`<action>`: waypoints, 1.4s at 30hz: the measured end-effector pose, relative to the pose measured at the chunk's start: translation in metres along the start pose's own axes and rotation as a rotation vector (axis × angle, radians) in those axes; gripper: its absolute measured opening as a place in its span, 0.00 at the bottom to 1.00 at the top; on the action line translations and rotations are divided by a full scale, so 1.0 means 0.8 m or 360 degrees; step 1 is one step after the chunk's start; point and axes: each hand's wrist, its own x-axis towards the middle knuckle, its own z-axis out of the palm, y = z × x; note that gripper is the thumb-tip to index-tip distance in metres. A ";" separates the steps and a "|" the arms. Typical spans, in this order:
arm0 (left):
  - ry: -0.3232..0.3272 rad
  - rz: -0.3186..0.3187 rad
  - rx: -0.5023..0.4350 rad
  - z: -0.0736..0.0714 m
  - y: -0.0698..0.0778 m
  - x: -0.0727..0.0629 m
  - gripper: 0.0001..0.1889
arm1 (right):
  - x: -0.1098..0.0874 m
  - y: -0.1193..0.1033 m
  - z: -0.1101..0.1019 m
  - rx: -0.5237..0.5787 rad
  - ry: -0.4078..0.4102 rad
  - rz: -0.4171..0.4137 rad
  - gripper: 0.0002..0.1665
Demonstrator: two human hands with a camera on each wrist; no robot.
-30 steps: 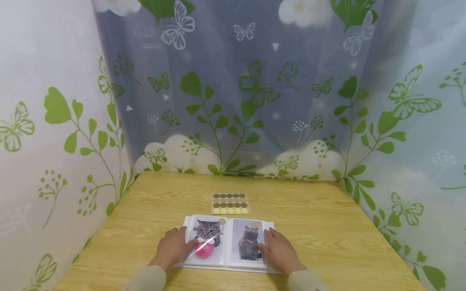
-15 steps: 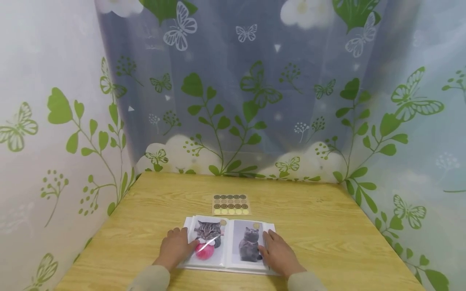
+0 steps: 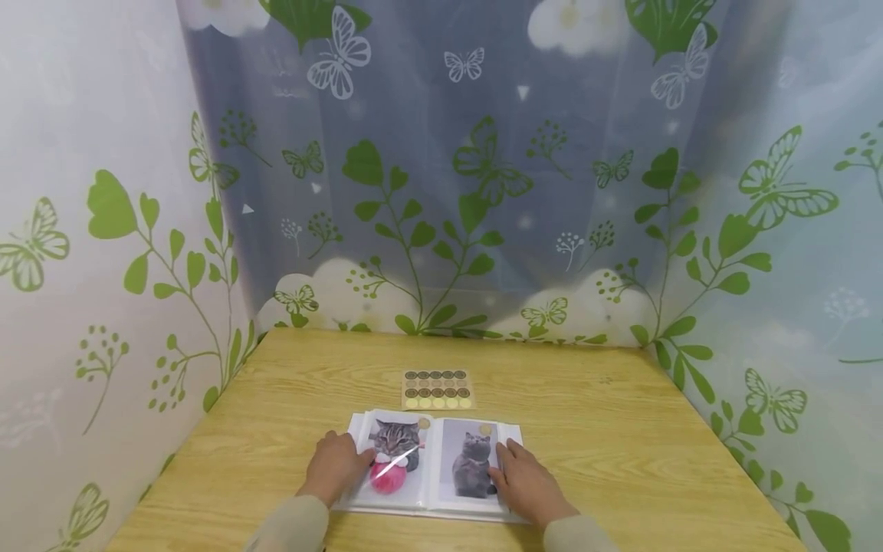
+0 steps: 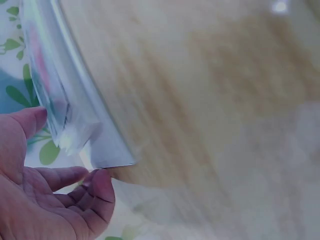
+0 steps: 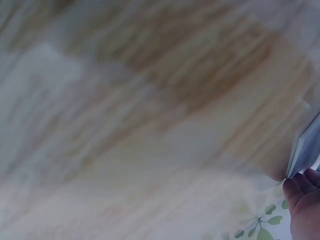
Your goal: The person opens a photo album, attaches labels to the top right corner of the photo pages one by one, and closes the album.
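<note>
A small photo album lies spread on the wooden table. Its left page shows a tabby cat with a pink yarn ball, its right page a grey cat; each has a round tan sticker near the top. My left hand holds the album's left side, thumb over the page; in the left wrist view its curled fingers meet the cover's edge. My right hand holds the right side, thumb on the page. Only fingers at a cover corner show in the right wrist view, which hides the thumb.
Just beyond the album lies a sheet of round stickers in brown, tan and yellow rows. The wooden table extends to both sides. Curtains printed with leaves and butterflies stand at the back, left and right.
The left hand has shifted very slightly along the album's edge. Both hands stay on the album and its pages are the same; the whole view has drifted by a few pixels.
</note>
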 end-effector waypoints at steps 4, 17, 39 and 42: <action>-0.0009 -0.0069 -0.0029 -0.005 0.005 0.003 0.28 | 0.000 0.000 -0.002 -0.0006 0.0002 -0.0009 0.31; -0.0141 -0.0193 -0.0002 -0.019 0.015 0.006 0.24 | 0.001 -0.001 -0.004 -0.0023 -0.0033 0.0004 0.31; -0.0202 -0.0289 -0.0156 -0.021 0.003 0.017 0.29 | -0.001 -0.006 -0.007 -0.0007 0.0010 -0.0039 0.30; -0.0193 -0.0303 -0.0191 -0.017 -0.002 0.019 0.30 | -0.001 -0.004 -0.003 -0.0007 -0.0016 -0.0010 0.31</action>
